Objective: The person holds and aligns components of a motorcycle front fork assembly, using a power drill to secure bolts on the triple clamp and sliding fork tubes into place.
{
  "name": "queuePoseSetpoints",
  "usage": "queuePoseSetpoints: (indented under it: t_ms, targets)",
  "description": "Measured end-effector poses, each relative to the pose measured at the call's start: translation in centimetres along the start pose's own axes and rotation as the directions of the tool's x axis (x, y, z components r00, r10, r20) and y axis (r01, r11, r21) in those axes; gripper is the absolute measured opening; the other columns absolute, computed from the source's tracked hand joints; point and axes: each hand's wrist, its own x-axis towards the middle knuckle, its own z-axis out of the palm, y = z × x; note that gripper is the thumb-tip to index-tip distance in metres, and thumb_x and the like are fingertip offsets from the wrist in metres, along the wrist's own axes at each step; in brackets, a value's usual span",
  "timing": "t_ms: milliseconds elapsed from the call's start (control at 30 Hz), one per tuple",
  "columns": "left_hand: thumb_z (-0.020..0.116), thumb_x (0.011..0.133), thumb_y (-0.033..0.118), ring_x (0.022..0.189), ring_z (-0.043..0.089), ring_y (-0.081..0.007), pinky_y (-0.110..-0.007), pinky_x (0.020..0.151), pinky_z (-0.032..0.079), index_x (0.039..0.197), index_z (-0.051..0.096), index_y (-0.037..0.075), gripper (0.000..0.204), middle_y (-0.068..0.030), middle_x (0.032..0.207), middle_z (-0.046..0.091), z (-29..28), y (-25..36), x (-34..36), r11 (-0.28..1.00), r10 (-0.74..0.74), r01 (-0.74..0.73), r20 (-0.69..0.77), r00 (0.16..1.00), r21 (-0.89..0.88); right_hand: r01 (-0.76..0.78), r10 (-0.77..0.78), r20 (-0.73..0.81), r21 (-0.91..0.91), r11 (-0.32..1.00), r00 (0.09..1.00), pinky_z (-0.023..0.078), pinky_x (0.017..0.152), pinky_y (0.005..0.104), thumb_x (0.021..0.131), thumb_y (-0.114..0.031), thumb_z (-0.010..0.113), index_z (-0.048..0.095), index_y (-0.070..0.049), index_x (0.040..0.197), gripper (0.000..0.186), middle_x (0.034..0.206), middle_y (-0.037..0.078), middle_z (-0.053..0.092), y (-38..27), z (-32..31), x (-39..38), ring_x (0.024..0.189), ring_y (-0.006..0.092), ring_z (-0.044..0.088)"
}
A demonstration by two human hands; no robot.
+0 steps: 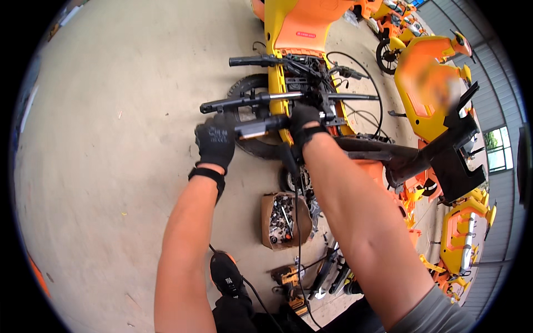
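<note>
A yellow and orange electric bike (294, 33) stands in front of me with its black front fork (250, 101) and handlebar (258, 60) bared. My left hand (215, 140), in a black glove, grips the end of a black and silver fork tube (255, 129). My right hand (304, 125), also gloved, closes on the same tube near the bike's yellow frame. The front wheel (252, 144) lies behind both hands.
A cardboard box of small metal parts (283, 219) sits on the concrete floor (122, 111) near my foot. A yellow power tool (288, 277) and cables lie beside it. Orange and yellow body panels (433, 83) and more bikes crowd the right side.
</note>
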Motion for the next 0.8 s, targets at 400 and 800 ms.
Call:
queuePoseSetpoints:
  t_ms: [400,800]
  targets:
    - [0.076,0.074,0.025,0.092,0.064,-0.0275,-0.045,0.074,0.052,0.096,0.061,0.012,0.029,-0.0075,0.095,0.063,3.9,1.8,-3.7,0.973,-0.163,0.203,0.306,0.938,-0.105,-0.102,0.134,0.073,0.970,0.222,0.988,0.049,0.075,0.0330,0.088,-0.020,0.066,0.062,-0.003,0.099,0.021,0.083,0.007,0.064,-7.1,-3.2,-14.4,0.084,0.0182,0.064]
    - [0.081,0.070,0.030,0.098,0.061,-0.0311,-0.047,0.078,0.051,0.098,0.060,0.012,0.040,-0.0101,0.099,0.061,6.5,2.5,-3.8,0.978,-0.163,0.202,0.412,0.896,-0.053,-0.477,-0.095,0.504,0.852,0.215,0.858,0.053,0.075,0.0317,0.093,-0.018,0.062,0.054,0.001,0.122,0.036,0.103,0.014,0.066,1.5,-2.9,-36.6,0.085,0.0189,0.066]
